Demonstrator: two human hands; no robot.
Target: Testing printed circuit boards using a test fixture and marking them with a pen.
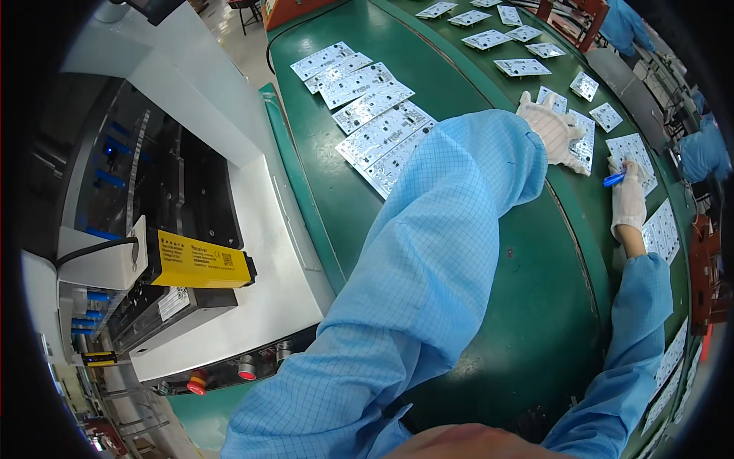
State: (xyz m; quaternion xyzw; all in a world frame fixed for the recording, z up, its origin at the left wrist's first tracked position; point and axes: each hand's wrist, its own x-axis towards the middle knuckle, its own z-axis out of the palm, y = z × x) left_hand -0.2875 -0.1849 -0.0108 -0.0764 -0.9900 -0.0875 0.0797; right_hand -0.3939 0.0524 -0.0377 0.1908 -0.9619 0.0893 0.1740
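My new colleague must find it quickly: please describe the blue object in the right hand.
At right on the green table lie white boards. The gloved right hand overlaps one; the blue object pokes from its grip, deeper blue than the sleeve.

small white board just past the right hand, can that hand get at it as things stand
Probably yes: the small white board lies uncovered and only a flat larger board lies between, though the right hand holds a blue pen-like tool.
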